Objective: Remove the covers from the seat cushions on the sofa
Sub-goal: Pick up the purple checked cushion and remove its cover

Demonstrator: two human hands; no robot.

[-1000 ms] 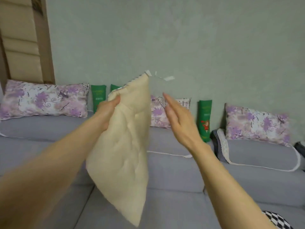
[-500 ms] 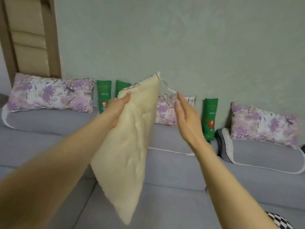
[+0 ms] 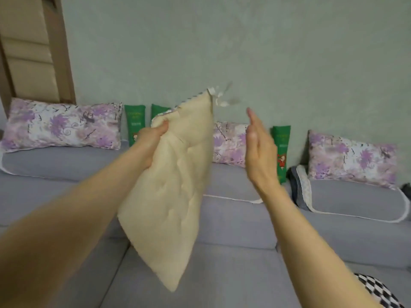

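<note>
A bare cream cushion insert (image 3: 175,196) hangs in the air over the grey sofa (image 3: 233,218), with one corner up and white tags (image 3: 219,98) flapping at its top. My left hand (image 3: 153,141) is shut on its upper left edge. My right hand (image 3: 259,150) is flat and open, fingers together, a short way to the right of the insert and apart from it. Three floral purple covered cushions lean on the sofa back: one at the left (image 3: 62,125), one at the middle (image 3: 229,144) partly hidden by the insert, one at the right (image 3: 353,158).
Green cushions (image 3: 134,124) (image 3: 281,156) stand between the floral ones against the grey-green wall. A padded beige door (image 3: 29,50) is at the far left. A black-and-white checked item (image 3: 378,290) lies at the bottom right corner. Grey bolsters with white piping (image 3: 355,201) run along the sofa back.
The view has shifted left, so the sofa and cushions sit further right in frame. The insert's tags flap. My right hand has drawn slightly away from the insert; my left hand keeps its hold.
</note>
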